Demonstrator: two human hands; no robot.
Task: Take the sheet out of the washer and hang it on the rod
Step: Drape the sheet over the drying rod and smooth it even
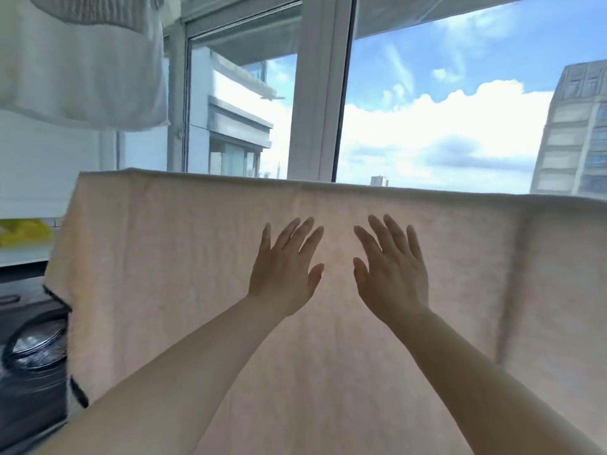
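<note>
A pale pink sheet (157, 257) hangs draped across the width of the view, its folded top edge running level in front of the window. The rod under that fold is hidden by the cloth. My left hand (285, 267) lies flat against the sheet near its middle, fingers straight and spread. My right hand (391, 267) is beside it, also flat on the cloth with spread fingers. Neither hand grips anything. At the far right the sheet folds into a second hanging layer.
A white garment (82, 67) hangs at the upper left. A dark washer (29, 366) with a round shiny part stands at the lower left, beside the sheet's edge. A yellow object (23, 231) lies on a shelf at left. Large windows (443, 93) stand behind.
</note>
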